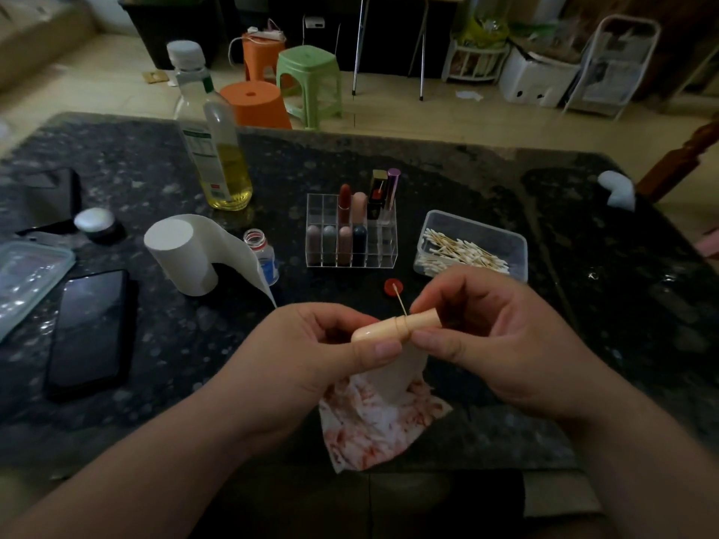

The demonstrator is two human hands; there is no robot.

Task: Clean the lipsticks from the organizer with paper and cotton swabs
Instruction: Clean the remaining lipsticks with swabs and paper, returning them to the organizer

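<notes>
Two hands meet over the dark stone table (591,313). The left hand (311,344) curls round a peach lipstick tube (389,328), with red-stained paper (381,425) just beneath it. The right hand (486,336) pinches a cotton swab (400,299) laid across the tube. From the hands, the clear organizer (383,247) stands at twelve o'clock, the tub of swabs (505,243) at one o'clock and the paper roll (179,254) at ten o'clock.

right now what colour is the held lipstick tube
The lipstick tube is pale peach, seen in head view.
</notes>
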